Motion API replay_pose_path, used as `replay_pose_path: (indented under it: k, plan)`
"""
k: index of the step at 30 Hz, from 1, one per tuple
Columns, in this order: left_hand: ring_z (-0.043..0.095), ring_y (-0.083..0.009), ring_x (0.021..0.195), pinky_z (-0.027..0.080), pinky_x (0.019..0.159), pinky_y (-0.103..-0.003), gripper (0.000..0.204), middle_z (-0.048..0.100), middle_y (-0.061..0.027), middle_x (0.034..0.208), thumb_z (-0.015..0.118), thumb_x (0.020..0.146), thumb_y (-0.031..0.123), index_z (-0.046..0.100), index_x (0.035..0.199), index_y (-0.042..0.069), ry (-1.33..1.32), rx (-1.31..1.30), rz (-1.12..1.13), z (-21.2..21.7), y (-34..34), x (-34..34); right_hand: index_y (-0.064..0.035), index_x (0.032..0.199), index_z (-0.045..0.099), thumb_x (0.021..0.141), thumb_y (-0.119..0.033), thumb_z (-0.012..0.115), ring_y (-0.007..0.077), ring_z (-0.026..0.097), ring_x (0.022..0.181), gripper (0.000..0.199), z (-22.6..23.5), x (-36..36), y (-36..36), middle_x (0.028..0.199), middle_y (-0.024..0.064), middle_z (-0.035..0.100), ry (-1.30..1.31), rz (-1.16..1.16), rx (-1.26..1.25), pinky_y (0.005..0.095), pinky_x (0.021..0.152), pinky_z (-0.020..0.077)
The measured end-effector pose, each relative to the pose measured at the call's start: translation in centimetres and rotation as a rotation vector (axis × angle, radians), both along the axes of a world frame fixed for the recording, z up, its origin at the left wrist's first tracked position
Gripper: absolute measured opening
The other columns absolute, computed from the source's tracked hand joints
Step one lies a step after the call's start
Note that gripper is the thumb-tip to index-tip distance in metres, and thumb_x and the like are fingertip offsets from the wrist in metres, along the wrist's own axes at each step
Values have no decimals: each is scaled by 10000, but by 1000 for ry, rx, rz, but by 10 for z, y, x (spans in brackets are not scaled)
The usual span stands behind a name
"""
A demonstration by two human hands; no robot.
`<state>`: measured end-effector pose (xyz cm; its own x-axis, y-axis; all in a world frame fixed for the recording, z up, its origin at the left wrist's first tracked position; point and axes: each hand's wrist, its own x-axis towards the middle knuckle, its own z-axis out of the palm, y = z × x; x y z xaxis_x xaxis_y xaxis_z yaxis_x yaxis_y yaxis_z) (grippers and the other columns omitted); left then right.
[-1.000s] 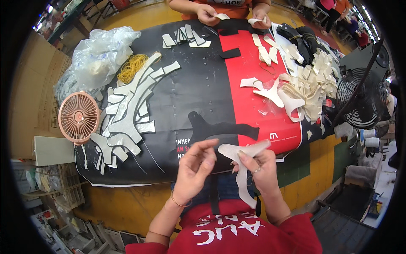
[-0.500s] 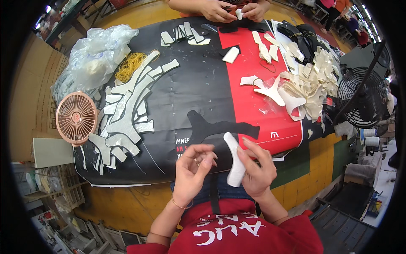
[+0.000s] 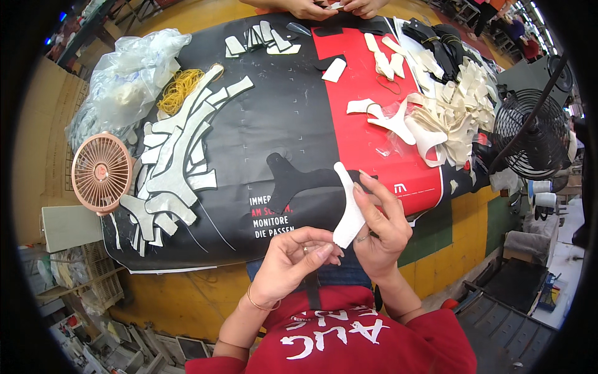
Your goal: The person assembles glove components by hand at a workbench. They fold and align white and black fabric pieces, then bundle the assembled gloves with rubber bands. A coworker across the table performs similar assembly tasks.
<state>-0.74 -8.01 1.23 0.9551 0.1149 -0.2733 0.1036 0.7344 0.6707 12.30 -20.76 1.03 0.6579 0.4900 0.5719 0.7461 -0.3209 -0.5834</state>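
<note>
My right hand (image 3: 383, 227) is closed on a white Y-shaped padding piece (image 3: 350, 209), its slim arm pointing up and away over the table. At the piece's lower end, my left hand (image 3: 296, 258) has thumb and fingers drawn together. The fingertips meet the corner there; what lies between them, if anything, is too small to make out. Just beyond my hands a black Y-shaped piece (image 3: 289, 181) lies flat on the black and red mat (image 3: 249, 149), partly behind the white one.
Grey-white cut pieces (image 3: 171, 181) pile at left, with yellow rubber bands (image 3: 180, 90), a plastic bag (image 3: 134, 68) and a pink fan (image 3: 101, 173). Cream pieces (image 3: 461, 112) heap at right by a black fan (image 3: 529, 140). Across the table are another person's hands (image 3: 336, 7).
My right hand has carried the white piece up and slightly away. My left hand has shifted right and closed at its lower end. The whole view has moved slightly.
</note>
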Motion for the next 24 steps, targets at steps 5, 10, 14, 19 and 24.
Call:
replay_pose_path:
  k: [5, 10, 14, 19, 24]
  plan:
    - [675, -150, 899, 554, 854, -300, 177, 703, -105, 972, 613, 982, 58, 643, 1115, -55, 2, 43, 94, 3, -2, 1, -85, 1159, 738, 702, 57, 715, 178, 701, 790, 479, -3, -3, 4, 1189, 171, 694, -19, 13, -11, 304, 735, 453]
    - [672, -128, 841, 546, 786, -275, 129, 706, -87, 920, 662, 909, -6, 680, 1029, -50, 16, 509, 234, 15, 1, 4, -70, 1219, 683, 749, -34, 771, 227, 668, 973, 480, 9, -4, 8, 1291, 191, 619, -46, -2, -160, 343, 782, 459]
    - [675, -132, 768, 541, 697, -263, 116, 704, -96, 888, 702, 832, -38, 700, 948, -36, 2, 1089, 341, 24, 13, 7, -56, 1144, 666, 743, -55, 809, 264, 629, 963, 425, 40, -11, -10, 1211, 167, 604, 186, 90, -294, 339, 766, 484]
    - [678, -209, 719, 540, 648, -286, 150, 694, -117, 880, 703, 808, -60, 685, 952, -26, -119, 1240, 244, 30, 14, 13, -59, 1016, 675, 770, -55, 795, 253, 608, 757, 274, 56, -11, -22, 886, 95, 640, 359, 357, -323, 343, 716, 489]
    - [680, -267, 772, 542, 673, -338, 194, 680, -111, 905, 695, 802, -58, 671, 988, -8, -136, 1324, 185, 30, 7, 16, -46, 1013, 655, 880, -125, 685, 223, 572, 707, 157, 55, -5, -17, 833, 51, 601, 156, 372, -464, 349, 664, 433]
